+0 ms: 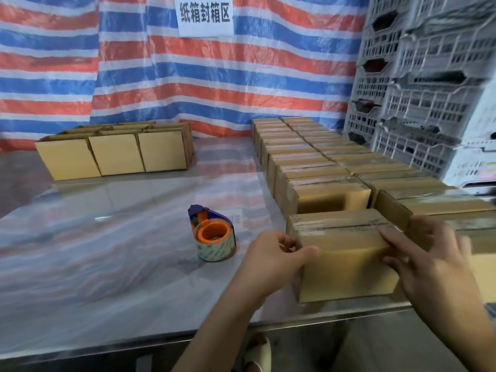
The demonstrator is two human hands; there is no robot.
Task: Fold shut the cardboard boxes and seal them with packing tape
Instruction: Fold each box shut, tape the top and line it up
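Looking down from the head camera, nearest to me and below the table edge, I see a foot in a pale sandal (259,351) on the floor. Just above it, two bare forearms reach onto a shiny steel table (94,264).

The left hand (271,260) grips the left end of a small cardboard box (346,267), with the thumb on the front face and the fingers curled round the side. The right hand (429,261) clasps the right end, its thumb on the front and its fingers laid over the top edge; this hand is slightly blurred. The box stands near the table's front edge, on the right. Its flaps are folded shut and clear tape runs along the top seam.

To the left of the box, apart from it, a roll of clear packing tape sits in a blue and orange tape dispenser (214,237).

Behind the held box, two rows of taped boxes (316,162) run back along the right side. At the far left stands a cluster of open boxes (115,154) with their flaps up.

Grey plastic crates (429,89) are stacked at the far right. A red, white and blue striped tarp (134,76) hangs behind everything, with a white paper sign (205,16) in Chinese characters pinned at its top.
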